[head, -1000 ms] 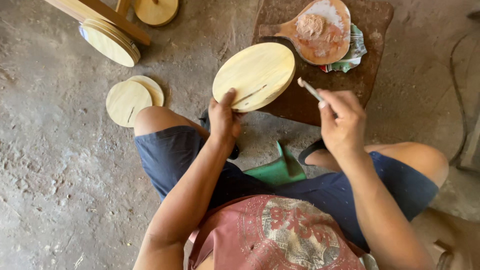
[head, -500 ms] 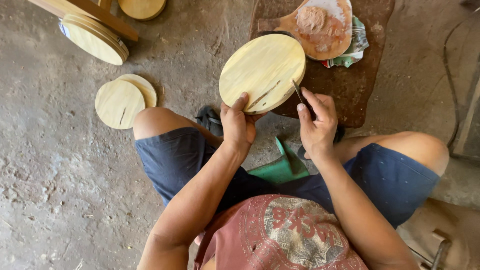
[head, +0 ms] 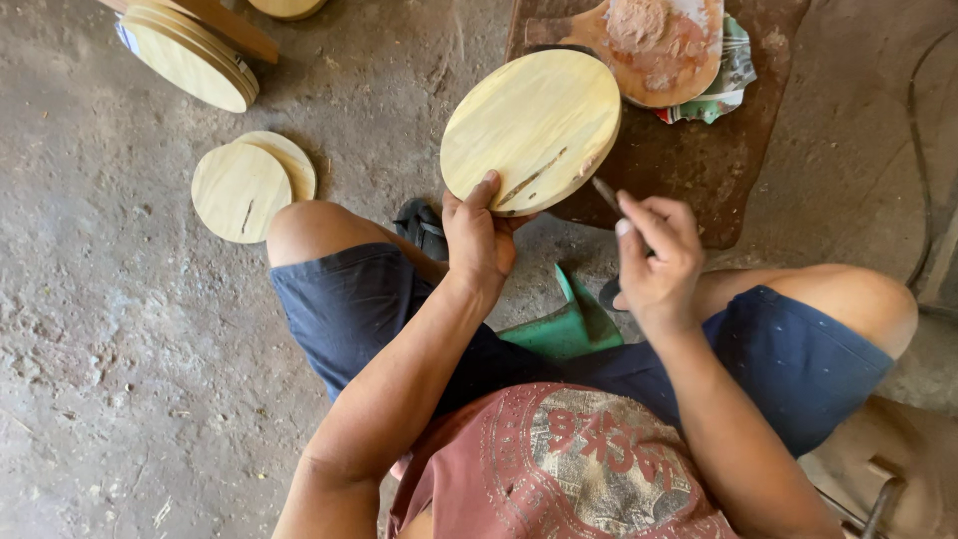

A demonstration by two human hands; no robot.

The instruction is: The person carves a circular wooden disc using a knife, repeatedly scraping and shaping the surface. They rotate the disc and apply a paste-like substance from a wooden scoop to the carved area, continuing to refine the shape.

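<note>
Pinched in the right hand [head: 654, 255] is a thin grey tool [head: 605, 194], tip aimed up-left at the pale round wooden disc [head: 531, 128], which is gripped at its lower edge by the left hand [head: 479, 238], crack running diagonally.

Single head view, looking steeply down, close over lap, hands and concrete floor [head: 120, 399].
</note>
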